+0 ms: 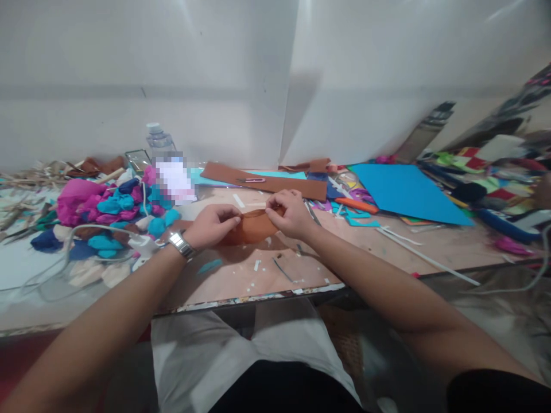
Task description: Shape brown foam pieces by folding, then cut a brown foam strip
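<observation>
A piece of thin brown material (252,228) hangs between my two hands, just above the table. My left hand (214,223), below a silver watch, pinches its upper left edge between thumb and fingers. At the upper right edge, my right hand (290,213) has its thumb and fingertips closed on the same piece. The material's upper edge looks folded or gathered. Behind my hands lies a long brown strip (279,186) with small pink snips (253,180) on top.
Crumpled pink, blue and brown bundles (103,203) and a white cable lie at the left. A clear bottle (159,140) stands behind. To the right are a blue sheet (408,192), an orange cutter (356,205) and white strips (430,255). Scraps dot the table (232,287).
</observation>
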`<control>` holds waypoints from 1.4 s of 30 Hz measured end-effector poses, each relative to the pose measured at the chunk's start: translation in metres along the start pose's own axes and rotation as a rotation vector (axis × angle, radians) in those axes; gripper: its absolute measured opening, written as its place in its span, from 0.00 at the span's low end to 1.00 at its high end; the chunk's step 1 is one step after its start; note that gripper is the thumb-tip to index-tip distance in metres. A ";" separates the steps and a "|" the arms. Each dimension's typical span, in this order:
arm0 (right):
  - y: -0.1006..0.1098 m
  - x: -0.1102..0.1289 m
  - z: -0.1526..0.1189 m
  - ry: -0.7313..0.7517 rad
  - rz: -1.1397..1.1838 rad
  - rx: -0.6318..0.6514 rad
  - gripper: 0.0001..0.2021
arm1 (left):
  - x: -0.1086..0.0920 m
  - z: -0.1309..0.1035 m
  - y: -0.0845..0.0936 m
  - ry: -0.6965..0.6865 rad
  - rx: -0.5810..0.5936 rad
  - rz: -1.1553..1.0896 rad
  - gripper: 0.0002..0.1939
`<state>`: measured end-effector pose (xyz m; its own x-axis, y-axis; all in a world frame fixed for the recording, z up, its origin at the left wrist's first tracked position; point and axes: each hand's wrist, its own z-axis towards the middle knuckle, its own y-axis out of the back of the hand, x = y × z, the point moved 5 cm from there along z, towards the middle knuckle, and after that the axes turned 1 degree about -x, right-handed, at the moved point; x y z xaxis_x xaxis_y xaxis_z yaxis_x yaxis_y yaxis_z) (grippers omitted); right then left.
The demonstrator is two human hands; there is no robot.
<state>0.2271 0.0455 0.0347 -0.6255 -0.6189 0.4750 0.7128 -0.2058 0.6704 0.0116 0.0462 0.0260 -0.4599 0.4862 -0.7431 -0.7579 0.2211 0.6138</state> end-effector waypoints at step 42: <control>-0.018 0.021 -0.010 0.190 0.089 0.222 0.05 | -0.019 -0.010 -0.024 -0.032 0.261 0.014 0.17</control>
<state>0.2040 0.0288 0.0268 -0.4781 -0.7620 0.4368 0.6626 0.0135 0.7489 0.0335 0.0233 0.0227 -0.4520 0.5162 -0.7275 -0.6045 0.4224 0.6753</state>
